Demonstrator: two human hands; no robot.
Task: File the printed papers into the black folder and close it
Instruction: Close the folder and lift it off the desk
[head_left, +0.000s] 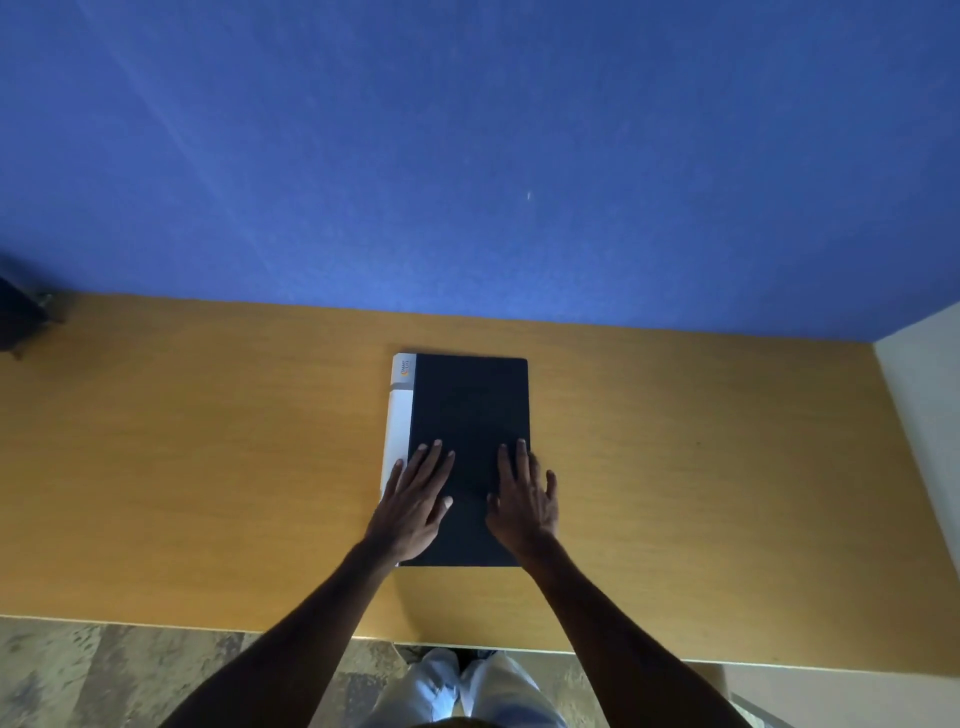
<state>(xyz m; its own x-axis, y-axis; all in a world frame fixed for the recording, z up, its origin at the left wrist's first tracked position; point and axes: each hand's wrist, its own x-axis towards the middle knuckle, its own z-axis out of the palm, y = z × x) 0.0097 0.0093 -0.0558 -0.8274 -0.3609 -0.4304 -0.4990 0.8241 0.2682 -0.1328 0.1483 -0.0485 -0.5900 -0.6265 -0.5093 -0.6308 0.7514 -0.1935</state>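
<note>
The black folder lies closed and flat in the middle of the wooden desk, with a white spine strip along its left edge. My left hand rests palm down on the folder's near left part, fingers spread, the little finger over the white strip. Beside it, my right hand lies flat on the near right part of the cover, fingers apart. Neither hand grips anything. No printed papers are visible; whether any are inside the folder is hidden.
A blue wall rises straight behind the desk. A dark object sits at the desk's far left corner. A pale panel borders the desk on the right. The desk's front edge runs just above my legs.
</note>
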